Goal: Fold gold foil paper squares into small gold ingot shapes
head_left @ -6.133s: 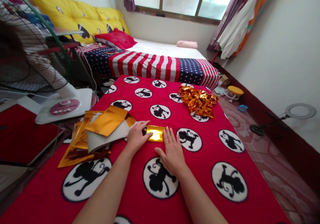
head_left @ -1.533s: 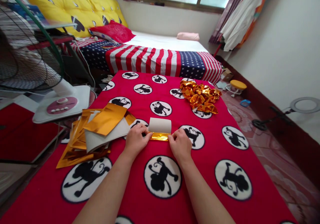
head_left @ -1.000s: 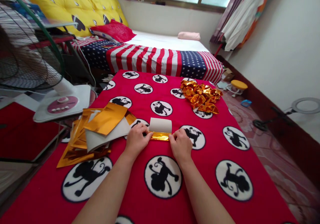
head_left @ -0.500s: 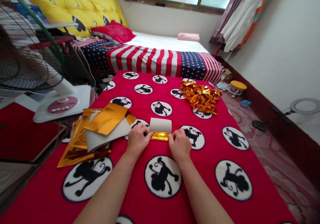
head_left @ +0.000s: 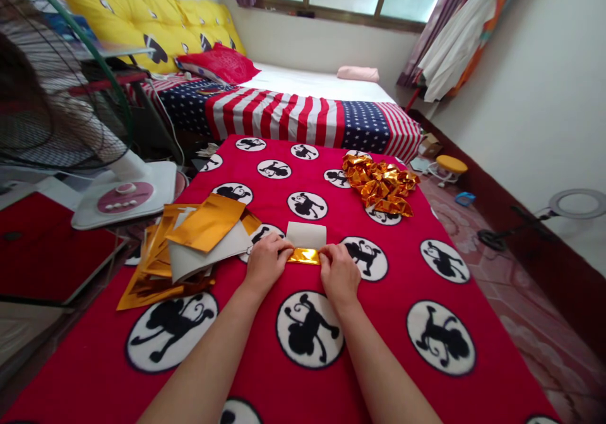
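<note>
A sheet of gold foil paper [head_left: 304, 256] lies on the red cloth with its near part folded over, gold side up; its pale back shows on the far part. My left hand [head_left: 269, 261] pinches the left end of the folded strip. At the right end, the fingers of my right hand [head_left: 339, 269] are closed on the same strip. Left of my left hand is a loose pile of gold foil sheets [head_left: 208, 222], some with the pale side up. Farther off to the right sits a heap of crumpled or folded gold foil pieces [head_left: 381, 181].
The red cloth [head_left: 379, 335] with monkey prints covers the table. A white fan [head_left: 137, 184] stands at the left, beside a dark red panel [head_left: 47, 247]. Beyond the table is a bed [head_left: 303, 118]. A ring light [head_left: 575, 203] and a yellow stool [head_left: 451, 164] are on the right.
Both hands keep their hold on the foil sheet's ends, with small finger shifts. The whole view has moved slightly.
</note>
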Available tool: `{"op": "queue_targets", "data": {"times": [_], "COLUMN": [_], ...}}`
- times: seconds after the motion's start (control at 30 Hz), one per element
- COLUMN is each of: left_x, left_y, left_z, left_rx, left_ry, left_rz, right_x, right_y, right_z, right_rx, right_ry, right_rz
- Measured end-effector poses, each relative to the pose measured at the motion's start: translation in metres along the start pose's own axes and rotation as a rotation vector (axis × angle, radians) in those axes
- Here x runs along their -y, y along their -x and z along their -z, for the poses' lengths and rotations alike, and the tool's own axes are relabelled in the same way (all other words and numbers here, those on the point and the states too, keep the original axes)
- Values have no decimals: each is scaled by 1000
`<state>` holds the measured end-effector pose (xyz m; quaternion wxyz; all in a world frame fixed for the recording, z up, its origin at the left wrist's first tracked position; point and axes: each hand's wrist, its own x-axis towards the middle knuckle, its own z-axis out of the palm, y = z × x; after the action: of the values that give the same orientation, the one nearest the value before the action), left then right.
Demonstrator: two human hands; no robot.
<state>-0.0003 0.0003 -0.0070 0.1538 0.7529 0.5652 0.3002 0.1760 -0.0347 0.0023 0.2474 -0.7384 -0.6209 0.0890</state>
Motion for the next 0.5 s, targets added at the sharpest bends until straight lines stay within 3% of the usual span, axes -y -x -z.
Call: {"op": "queue_targets", "data": {"times": [0.5], "left_x": [-9], "left_y": [1], "left_z": [2], "left_rx": [15], "left_ry": [-67], "left_rz": [37], "right_x": [18], "right_y": [3], "right_z": [-6], "right_rx": [-30], "right_ry": [161], "right_rz": [-23]}}
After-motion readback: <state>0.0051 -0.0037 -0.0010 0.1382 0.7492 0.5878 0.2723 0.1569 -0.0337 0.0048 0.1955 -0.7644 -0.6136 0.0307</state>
